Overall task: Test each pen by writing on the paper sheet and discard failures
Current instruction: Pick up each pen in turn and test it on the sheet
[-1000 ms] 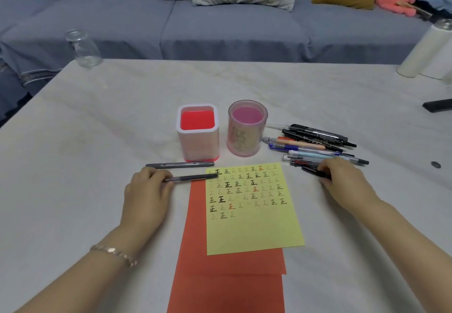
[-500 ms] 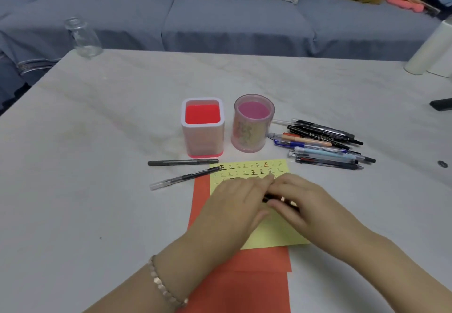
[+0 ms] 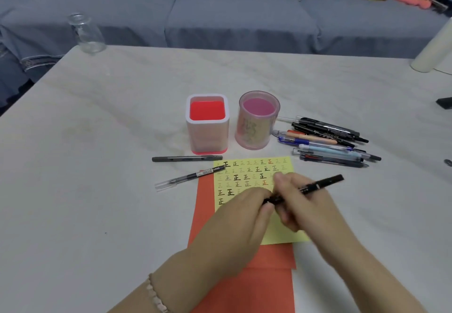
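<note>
A yellow paper sheet (image 3: 254, 168) covered with rows of written characters lies on red paper (image 3: 269, 285). Over the sheet my right hand (image 3: 308, 210) grips a black pen (image 3: 322, 183) by its barrel, its far end pointing up to the right. My left hand (image 3: 242, 222) pinches the pen's near end, which looks like its cap. A pile of several pens (image 3: 327, 143) lies to the right of the cups. Two more pens lie left of the sheet: a grey one (image 3: 187, 158) and a clear-capped black one (image 3: 188, 178).
A square white cup with a red inside (image 3: 208, 126) and a round pink cup (image 3: 256, 121) stand behind the sheet. A glass jar (image 3: 85, 33) sits at the table's far left corner, a white cylinder (image 3: 433, 48) at the far right. A sofa runs behind.
My left hand left the clear-capped pen on the table and came over the sheet. My right hand brought a black pen from the pile; both hands now hold it, raised into view.
</note>
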A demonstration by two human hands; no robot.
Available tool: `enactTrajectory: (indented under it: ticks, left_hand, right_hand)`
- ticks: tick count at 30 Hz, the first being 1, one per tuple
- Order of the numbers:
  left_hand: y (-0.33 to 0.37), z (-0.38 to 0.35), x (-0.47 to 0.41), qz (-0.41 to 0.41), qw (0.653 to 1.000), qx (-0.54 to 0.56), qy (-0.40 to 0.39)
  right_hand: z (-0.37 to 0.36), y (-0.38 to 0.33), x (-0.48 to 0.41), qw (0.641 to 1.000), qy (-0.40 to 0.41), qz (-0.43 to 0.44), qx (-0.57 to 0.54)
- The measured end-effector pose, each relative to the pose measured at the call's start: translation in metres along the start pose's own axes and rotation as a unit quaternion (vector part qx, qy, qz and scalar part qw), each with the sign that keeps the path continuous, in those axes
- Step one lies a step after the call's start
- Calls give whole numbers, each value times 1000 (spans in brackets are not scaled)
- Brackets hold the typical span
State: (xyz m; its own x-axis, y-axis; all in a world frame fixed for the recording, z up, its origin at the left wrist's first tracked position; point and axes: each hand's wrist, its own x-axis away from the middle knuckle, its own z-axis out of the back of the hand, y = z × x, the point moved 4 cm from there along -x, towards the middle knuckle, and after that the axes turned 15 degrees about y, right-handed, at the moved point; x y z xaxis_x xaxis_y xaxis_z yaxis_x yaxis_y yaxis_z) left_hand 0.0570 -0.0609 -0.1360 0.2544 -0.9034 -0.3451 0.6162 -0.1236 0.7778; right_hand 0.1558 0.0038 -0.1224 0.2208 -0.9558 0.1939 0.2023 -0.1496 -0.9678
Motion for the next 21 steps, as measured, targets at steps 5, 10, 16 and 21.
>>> enactTrajectory:
  ticks: [5,10,16,21]
  left_hand:
    - [-4,-2,2,-21,1000,-9,-7]
    - [-8,3,-5,47,995,63,-58]
    - [-50,27,6,129,987,-99,-12]
    - [-102,33,16,39,960,-272,55]
  right_hand:
    - [-12,15,1,997,75,2,-36]
    - [-12,9,-1,994,13,14,-107]
    - [23,13,-3,970,166,64,-164]
    - [29,36,-6,984,167,32,-60]
